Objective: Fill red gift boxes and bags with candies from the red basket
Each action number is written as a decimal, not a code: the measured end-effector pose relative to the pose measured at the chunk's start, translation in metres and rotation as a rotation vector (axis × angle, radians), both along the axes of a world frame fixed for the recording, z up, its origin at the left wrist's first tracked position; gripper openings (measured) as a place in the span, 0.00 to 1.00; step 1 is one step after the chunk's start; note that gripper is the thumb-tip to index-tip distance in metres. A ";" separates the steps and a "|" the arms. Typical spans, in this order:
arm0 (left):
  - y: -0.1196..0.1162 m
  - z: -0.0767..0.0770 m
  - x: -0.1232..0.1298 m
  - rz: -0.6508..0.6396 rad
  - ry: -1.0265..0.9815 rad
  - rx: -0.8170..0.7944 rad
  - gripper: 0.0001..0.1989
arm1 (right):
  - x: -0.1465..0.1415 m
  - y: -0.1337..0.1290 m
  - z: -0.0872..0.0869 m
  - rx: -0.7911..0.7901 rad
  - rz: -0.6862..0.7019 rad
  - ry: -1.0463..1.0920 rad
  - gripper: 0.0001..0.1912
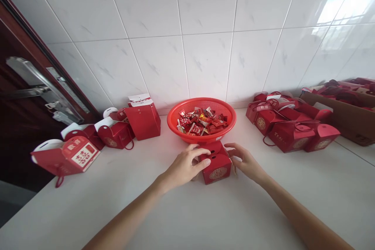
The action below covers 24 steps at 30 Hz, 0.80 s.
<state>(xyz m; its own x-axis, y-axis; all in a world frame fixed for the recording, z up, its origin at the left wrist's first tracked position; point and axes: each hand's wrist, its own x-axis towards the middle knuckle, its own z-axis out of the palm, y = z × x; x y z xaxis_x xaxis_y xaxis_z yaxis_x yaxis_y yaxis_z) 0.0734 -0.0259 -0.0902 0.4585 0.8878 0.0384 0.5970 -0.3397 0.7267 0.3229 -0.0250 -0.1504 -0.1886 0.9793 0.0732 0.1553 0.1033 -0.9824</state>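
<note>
A small red candy box point(217, 168) with a gold round emblem on its front sits upright on the white table, between my two hands. My left hand point(186, 166) grips it from the left. Its thumb lies on the front top flap and its fingers reach over the top. My right hand point(244, 160) is at the box's right side, fingers curled against the edge where a thin cord hangs. Two slots show in the top flaps. Right behind the box stands a red plastic basket point(201, 137) with wrapped candies point(202, 121) in it.
Several open red boxes point(115, 134) stand at the left, beside a taller red box point(143, 121). More red boxes point(290, 134) are grouped at the right, next to a cardboard carton point(345, 123) of red items. A tiled wall point(205, 62) and a door handle point(38, 74) bound the table.
</note>
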 end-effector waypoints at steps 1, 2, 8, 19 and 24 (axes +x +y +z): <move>0.000 0.000 -0.001 -0.005 0.015 0.006 0.20 | 0.001 -0.001 0.004 -0.015 -0.003 0.021 0.21; 0.001 0.000 -0.002 -0.011 0.020 0.009 0.20 | 0.003 -0.002 0.008 -0.032 -0.009 0.057 0.21; 0.004 -0.002 -0.001 0.003 -0.016 -0.014 0.19 | 0.015 -0.009 0.033 -0.010 -0.018 0.339 0.20; -0.004 0.018 -0.006 0.096 -0.109 0.031 0.23 | -0.001 -0.023 0.041 0.200 0.095 0.173 0.16; -0.003 0.048 -0.020 0.100 -0.340 -0.150 0.22 | 0.003 -0.022 0.045 0.273 0.056 0.145 0.15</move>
